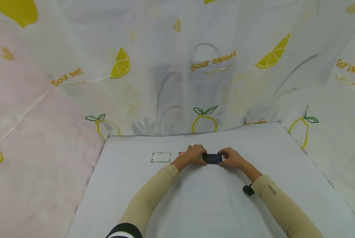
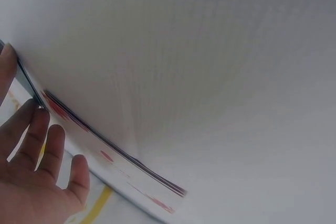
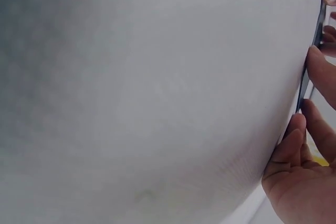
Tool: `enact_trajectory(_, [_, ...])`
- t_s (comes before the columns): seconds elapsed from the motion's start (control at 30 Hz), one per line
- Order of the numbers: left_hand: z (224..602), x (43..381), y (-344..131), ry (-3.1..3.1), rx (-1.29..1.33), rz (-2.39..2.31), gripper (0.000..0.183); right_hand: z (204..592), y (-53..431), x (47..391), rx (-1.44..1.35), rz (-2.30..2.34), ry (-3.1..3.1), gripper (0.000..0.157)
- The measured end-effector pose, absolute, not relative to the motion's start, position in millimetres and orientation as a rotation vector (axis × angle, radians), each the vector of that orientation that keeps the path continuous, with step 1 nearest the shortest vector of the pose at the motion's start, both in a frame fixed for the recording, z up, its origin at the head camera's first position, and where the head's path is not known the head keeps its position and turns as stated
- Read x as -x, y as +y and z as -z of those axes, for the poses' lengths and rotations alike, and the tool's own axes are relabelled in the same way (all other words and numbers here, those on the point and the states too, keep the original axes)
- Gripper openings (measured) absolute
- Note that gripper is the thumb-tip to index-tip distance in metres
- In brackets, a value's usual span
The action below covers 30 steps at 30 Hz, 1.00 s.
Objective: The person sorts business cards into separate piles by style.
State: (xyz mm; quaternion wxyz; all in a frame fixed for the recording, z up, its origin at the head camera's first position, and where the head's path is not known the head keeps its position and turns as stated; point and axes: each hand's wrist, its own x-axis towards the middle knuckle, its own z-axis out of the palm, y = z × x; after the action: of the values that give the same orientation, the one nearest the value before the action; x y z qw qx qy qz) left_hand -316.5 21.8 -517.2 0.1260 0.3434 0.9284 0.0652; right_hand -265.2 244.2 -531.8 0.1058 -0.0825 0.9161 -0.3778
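A dark navy card (image 1: 212,159) with small pale print lies between my two hands near the back of the white table. My left hand (image 1: 195,154) pinches its left end, thumb on the near side and fingers on the far side. At the opposite end my right hand (image 1: 231,158) grips it the same way. Edge-on, the card shows as a thin dark strip in both wrist views, beside the left hand (image 2: 42,166) and the right hand (image 3: 302,166). A red-and-white card (image 1: 180,153) is mostly hidden behind the left hand.
Left of the hands, a white card with a dark patterned border (image 1: 161,157) lies flat. The white table (image 1: 207,205) meets a lemon-print curtain (image 1: 171,82) along its back edge. A small black device (image 1: 248,190) sits at the right wrist.
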Motion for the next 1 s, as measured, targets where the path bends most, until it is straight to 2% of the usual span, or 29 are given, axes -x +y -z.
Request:
enact_trajectory(0.43, [520,322,19,2.704,-0.979,-0.222,0.057,531,242,272,0.215,1.143,2.622,0.060])
enact_trajectory(0.6, [511,323,11,2.736,-1.000,-0.351,0.053,530,250,269,0.135,1.247,2.627,0.054])
enact_trajectory(0.73, [502,317,-18,2.672,-1.013,-0.669,0.049,527,257,259,0.105,1.345,2.620,0.051])
enact_trajectory(1.0, [484,300,-113,2.517,-0.821,-1.250,0.050,508,283,227,0.041,1.630,2.445,0.071])
